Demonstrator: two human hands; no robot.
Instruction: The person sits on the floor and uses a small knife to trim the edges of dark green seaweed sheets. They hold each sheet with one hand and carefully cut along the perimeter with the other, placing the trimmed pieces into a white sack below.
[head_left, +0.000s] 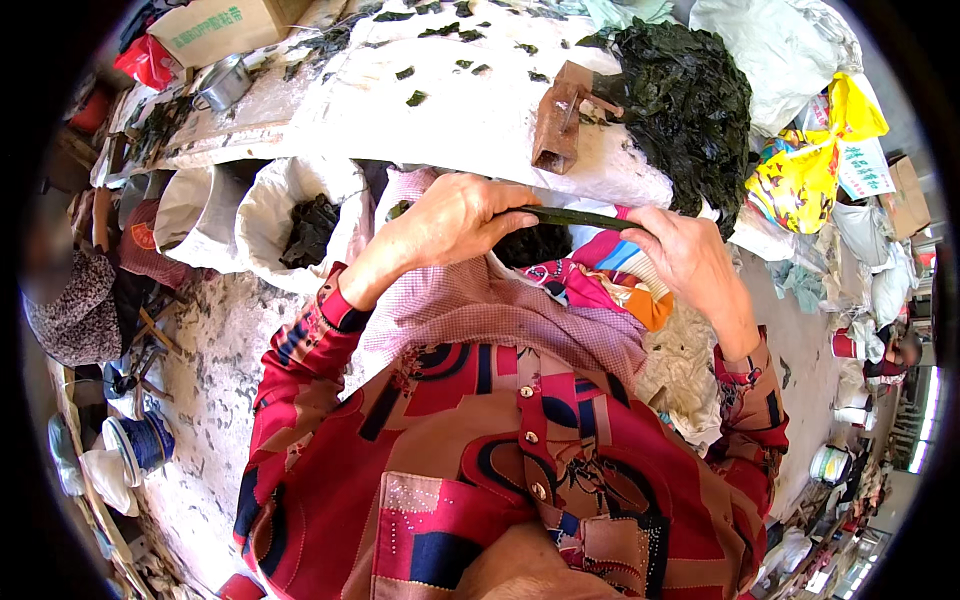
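Note:
A narrow dark green strip of what looks like kelp is stretched between my two hands, above my lap at the table's front edge. My left hand grips one end between thumb and fingers. At the other end, my right hand pinches the strip. Just beyond them stands a rusty metal block-like fixture with a rod sticking out to the right. A large heap of wet dark kelp lies right of the fixture. Beneath my hands, dark pieces show in an opening, partly hidden.
Small kelp scraps are scattered over the white-covered table. White sacks hang open along its front left. A metal pot and a cardboard box stand far left. A yellow bag sits right. Another person is at left.

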